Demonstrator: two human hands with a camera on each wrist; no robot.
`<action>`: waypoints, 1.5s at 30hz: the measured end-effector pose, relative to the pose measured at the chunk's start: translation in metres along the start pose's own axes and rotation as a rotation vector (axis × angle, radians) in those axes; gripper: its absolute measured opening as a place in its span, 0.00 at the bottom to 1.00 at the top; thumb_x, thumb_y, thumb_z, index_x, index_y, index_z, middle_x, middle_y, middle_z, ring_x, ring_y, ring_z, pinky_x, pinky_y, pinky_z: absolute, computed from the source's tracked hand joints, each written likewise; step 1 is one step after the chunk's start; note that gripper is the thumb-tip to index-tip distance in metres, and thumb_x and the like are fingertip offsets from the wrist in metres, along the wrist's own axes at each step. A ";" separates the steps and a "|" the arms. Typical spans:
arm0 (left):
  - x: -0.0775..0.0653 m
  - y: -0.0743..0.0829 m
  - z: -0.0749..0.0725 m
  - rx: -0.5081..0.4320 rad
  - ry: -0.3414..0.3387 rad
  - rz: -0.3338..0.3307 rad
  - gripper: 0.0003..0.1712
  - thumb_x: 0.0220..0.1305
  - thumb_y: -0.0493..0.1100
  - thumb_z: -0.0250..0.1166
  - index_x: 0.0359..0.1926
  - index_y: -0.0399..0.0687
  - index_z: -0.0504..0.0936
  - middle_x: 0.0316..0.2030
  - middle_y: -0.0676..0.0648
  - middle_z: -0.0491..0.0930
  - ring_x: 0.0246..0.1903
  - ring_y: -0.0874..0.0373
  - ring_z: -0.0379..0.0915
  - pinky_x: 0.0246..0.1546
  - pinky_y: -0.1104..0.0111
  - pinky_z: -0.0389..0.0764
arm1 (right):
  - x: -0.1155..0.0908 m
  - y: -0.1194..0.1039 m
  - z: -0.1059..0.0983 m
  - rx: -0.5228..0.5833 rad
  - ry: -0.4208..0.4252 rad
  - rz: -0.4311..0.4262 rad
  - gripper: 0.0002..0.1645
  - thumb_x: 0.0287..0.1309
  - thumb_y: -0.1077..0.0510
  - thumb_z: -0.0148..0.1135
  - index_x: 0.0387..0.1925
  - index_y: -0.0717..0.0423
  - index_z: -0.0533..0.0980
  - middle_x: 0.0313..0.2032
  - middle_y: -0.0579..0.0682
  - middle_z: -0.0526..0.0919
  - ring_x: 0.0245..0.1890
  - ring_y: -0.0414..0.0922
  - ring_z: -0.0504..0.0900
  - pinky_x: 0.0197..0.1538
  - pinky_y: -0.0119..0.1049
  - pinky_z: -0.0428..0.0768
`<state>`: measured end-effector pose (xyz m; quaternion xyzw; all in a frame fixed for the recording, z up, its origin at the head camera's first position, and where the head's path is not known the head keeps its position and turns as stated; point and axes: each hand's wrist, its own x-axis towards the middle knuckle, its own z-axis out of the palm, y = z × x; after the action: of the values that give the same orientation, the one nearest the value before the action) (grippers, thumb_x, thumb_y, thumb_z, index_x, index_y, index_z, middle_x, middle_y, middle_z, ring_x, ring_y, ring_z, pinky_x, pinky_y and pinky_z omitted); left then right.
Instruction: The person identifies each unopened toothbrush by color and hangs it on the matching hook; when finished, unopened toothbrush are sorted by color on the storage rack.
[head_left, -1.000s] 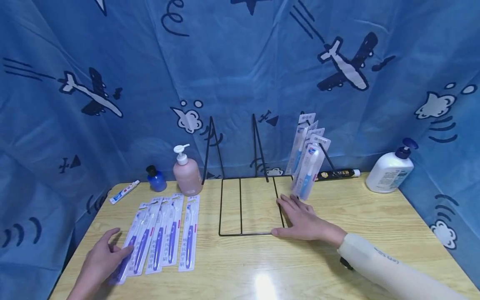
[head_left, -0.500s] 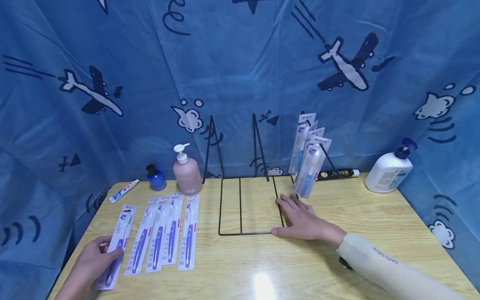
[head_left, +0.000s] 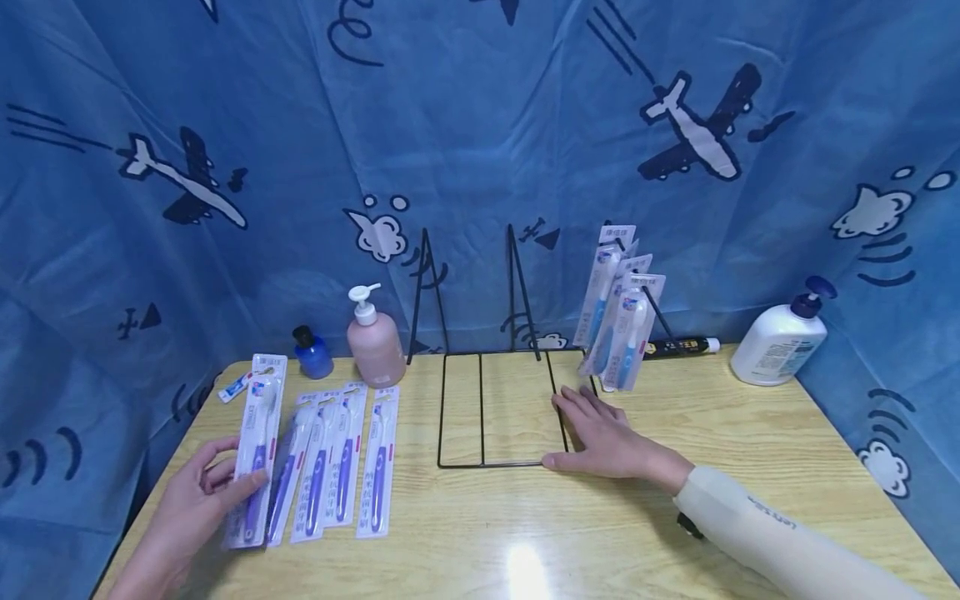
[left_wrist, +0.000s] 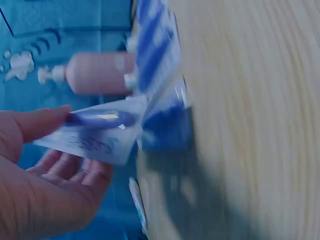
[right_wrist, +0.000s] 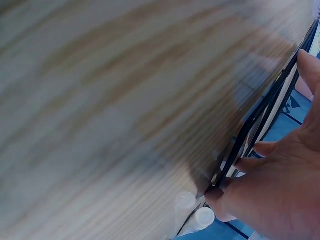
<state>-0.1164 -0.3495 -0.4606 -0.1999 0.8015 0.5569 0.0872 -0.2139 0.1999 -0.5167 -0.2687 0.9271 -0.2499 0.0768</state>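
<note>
- Left hand (head_left: pixel 198 500), near left of table (head_left: pixel 450 550): pinches a purple-handled toothbrush pack (head_left: pixel 258 433), thumb on its front face, other fingers bent behind.
- Held pack: extends far and slightly right from the grip, brush head at far end; raised off the tabletop in the left wrist view.
- In the head view it partly covers a small toothpaste tube (head_left: pixel 234 388) and the leftmost lying pack.
- Four lying toothbrush packs (head_left: pixel 315 475) in a row just right of the left hand; the rightmost has a gap beside it.
- Right hand (head_left: pixel 600 433): fingers spread, thumb apart, touching the right side of the black wire rack (head_left: pixel 482 408); well apart from the held pack.
- Blue-handled toothbrush packs (head_left: pixel 628 342): hang in a cluster at the rack's right, just beyond the right hand.
- Far left: blue bottle (head_left: pixel 312 357) with black cap; pink pump bottle (head_left: pixel 377 350) right of it.
- Far right: black tube (head_left: pixel 682 347) lying behind the cluster; white pump bottle (head_left: pixel 780 346) upright.
- Blue airplane-print curtain (head_left: pixel 450 125) behind.
</note>
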 end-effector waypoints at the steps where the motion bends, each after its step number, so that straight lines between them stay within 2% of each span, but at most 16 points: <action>1: -0.003 0.005 0.005 -0.013 0.000 0.019 0.46 0.74 0.46 0.75 0.81 0.43 0.58 0.64 0.42 0.85 0.46 0.64 0.85 0.42 0.67 0.84 | 0.000 -0.001 -0.001 0.000 -0.007 0.007 0.65 0.66 0.24 0.67 0.85 0.62 0.57 0.84 0.67 0.53 0.82 0.73 0.48 0.68 0.82 0.55; 4: -0.015 0.020 0.020 -0.024 -0.014 0.086 0.42 0.75 0.47 0.74 0.79 0.48 0.60 0.70 0.40 0.80 0.49 0.67 0.84 0.46 0.73 0.81 | -0.001 -0.008 -0.006 0.005 -0.026 0.020 0.64 0.67 0.26 0.67 0.85 0.63 0.57 0.84 0.67 0.53 0.82 0.73 0.47 0.69 0.83 0.54; 6: -0.025 0.030 0.031 -0.031 -0.027 0.167 0.39 0.77 0.47 0.73 0.77 0.50 0.61 0.72 0.38 0.77 0.52 0.67 0.83 0.47 0.74 0.80 | -0.002 -0.011 -0.009 0.002 -0.029 0.021 0.64 0.67 0.26 0.67 0.85 0.64 0.57 0.84 0.68 0.53 0.81 0.74 0.48 0.68 0.83 0.55; 9: -0.038 0.041 0.048 -0.061 -0.048 0.321 0.34 0.79 0.46 0.71 0.74 0.50 0.62 0.70 0.38 0.78 0.55 0.67 0.83 0.51 0.75 0.82 | -0.002 -0.009 -0.008 -0.016 -0.021 0.020 0.63 0.68 0.26 0.67 0.84 0.64 0.58 0.83 0.68 0.54 0.81 0.75 0.50 0.67 0.84 0.57; 12: -0.049 0.048 0.063 -0.155 -0.078 0.498 0.28 0.80 0.38 0.68 0.71 0.45 0.65 0.66 0.43 0.81 0.57 0.62 0.84 0.52 0.71 0.85 | -0.003 -0.010 -0.007 -0.016 -0.023 0.030 0.63 0.68 0.27 0.68 0.84 0.64 0.59 0.83 0.68 0.54 0.81 0.74 0.50 0.67 0.83 0.57; 15: -0.056 0.053 0.078 -0.253 -0.126 0.648 0.24 0.78 0.29 0.65 0.67 0.39 0.67 0.62 0.45 0.84 0.57 0.56 0.85 0.52 0.67 0.86 | -0.003 -0.013 -0.009 -0.008 -0.026 0.035 0.63 0.67 0.27 0.68 0.84 0.64 0.58 0.84 0.68 0.54 0.81 0.74 0.49 0.69 0.83 0.55; 21: -0.066 0.063 0.109 -0.307 -0.232 0.823 0.24 0.73 0.20 0.64 0.64 0.33 0.68 0.61 0.39 0.83 0.57 0.51 0.84 0.54 0.64 0.86 | -0.001 -0.008 -0.008 -0.016 -0.022 0.036 0.64 0.67 0.26 0.68 0.85 0.62 0.57 0.84 0.66 0.53 0.82 0.72 0.48 0.69 0.82 0.55; 26: -0.067 0.063 0.132 -0.327 -0.290 0.947 0.23 0.69 0.17 0.63 0.60 0.31 0.72 0.55 0.37 0.86 0.51 0.52 0.86 0.49 0.64 0.87 | -0.002 -0.006 -0.006 -0.026 -0.017 0.038 0.64 0.67 0.26 0.68 0.85 0.62 0.57 0.84 0.65 0.53 0.83 0.71 0.48 0.69 0.82 0.56; 28: -0.066 0.062 0.138 -0.313 -0.302 0.959 0.22 0.69 0.18 0.64 0.60 0.31 0.73 0.54 0.38 0.86 0.49 0.52 0.86 0.48 0.64 0.87 | -0.003 -0.011 -0.009 -0.029 -0.020 0.037 0.62 0.68 0.28 0.68 0.84 0.63 0.58 0.84 0.66 0.54 0.82 0.72 0.49 0.69 0.82 0.57; 35: -0.058 0.057 0.150 -0.277 -0.321 0.875 0.19 0.72 0.23 0.66 0.60 0.33 0.74 0.54 0.38 0.88 0.49 0.52 0.87 0.49 0.64 0.88 | -0.004 -0.011 -0.008 -0.047 -0.023 0.042 0.62 0.69 0.26 0.67 0.84 0.63 0.58 0.84 0.66 0.55 0.81 0.72 0.53 0.69 0.80 0.59; 45: -0.027 0.060 0.161 -0.273 -0.274 0.877 0.20 0.71 0.23 0.67 0.61 0.30 0.73 0.56 0.32 0.86 0.51 0.54 0.86 0.50 0.65 0.87 | -0.004 -0.006 -0.006 -0.033 -0.023 0.044 0.63 0.69 0.27 0.67 0.85 0.62 0.56 0.84 0.64 0.53 0.83 0.70 0.47 0.71 0.82 0.54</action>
<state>-0.1304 -0.1765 -0.4585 0.2228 0.7107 0.6627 -0.0780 -0.2090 0.2000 -0.5085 -0.2525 0.9358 -0.2297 0.0883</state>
